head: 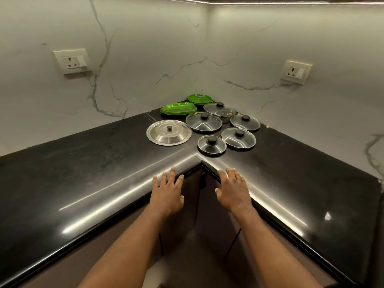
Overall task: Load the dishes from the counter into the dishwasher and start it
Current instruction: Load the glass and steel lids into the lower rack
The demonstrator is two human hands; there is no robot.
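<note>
Left hand: the left hand [168, 191] lies flat, fingers spread apart, palm down on the rounded front edge of the counter [83, 173]; it grips nothing.
Right hand: the right hand [233, 189] mirrors it on the other side of the inner corner, fingers apart, empty.
Step in hand: by my reading, the first reach for a dish; nothing is lifted yet, and the dishwasher is not in view.
How to do it well: take the nearest pieces first, so the arm need not pass over others. Pinch each lid by its knob, lift straight up, and keep it clear of its neighbours, which lie close together.
Nearest piece: the small glass lid [211, 145] sits just beyond the corner, between the two hands' lines of reach.
Steel lid: the steel lid [169, 132] lies to the left, domed, ribbed in rings, with a small dark knob.
Glass lids: four more glass lids [238, 138] lie behind and to the right, each steel-rimmed with a black knob; the farthest appears speckled with residue, though at this distance I cannot be sure.
Green plates: a stack of green oblong plates [178, 109] and some green round plates [200, 99] sit deepest in the corner, near the marble wall [145, 59].
Handling: the glass is probably slippery and heavier than the plates.
</note>
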